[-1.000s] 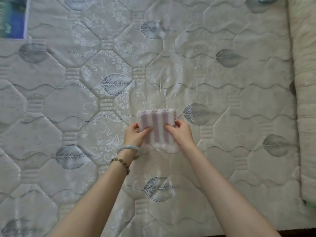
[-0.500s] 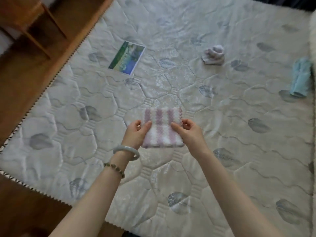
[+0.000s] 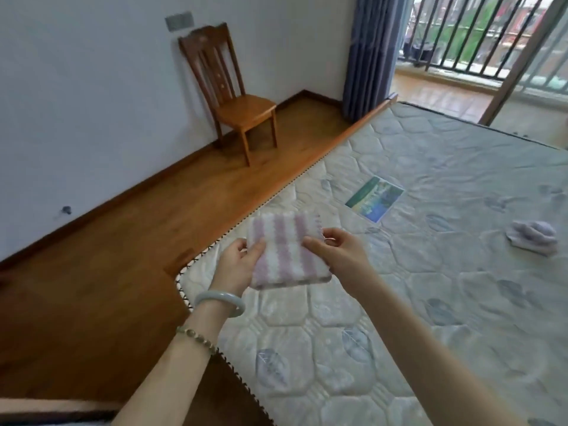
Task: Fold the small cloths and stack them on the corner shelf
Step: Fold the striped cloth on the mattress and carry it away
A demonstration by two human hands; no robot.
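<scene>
A folded small cloth (image 3: 284,250) with pink and white stripes is held in the air above the mattress's near left corner. My left hand (image 3: 238,261) grips its left edge, thumb on top. My right hand (image 3: 336,252) pinches its right edge. A second small cloth (image 3: 533,236), pale lilac and crumpled, lies on the mattress at the far right. No corner shelf is in view.
The quilted mattress (image 3: 430,302) fills the right half, with a printed card (image 3: 375,198) lying on it. Wooden floor (image 3: 107,272) runs along its left side. A wooden chair (image 3: 233,96) stands against the white wall. A blue curtain (image 3: 370,53) and balcony railing are behind.
The cloth has been lifted off the mattress with both hands still gripping it. The view has swung up and left, from the mattress top to the floor, chair and wall.
</scene>
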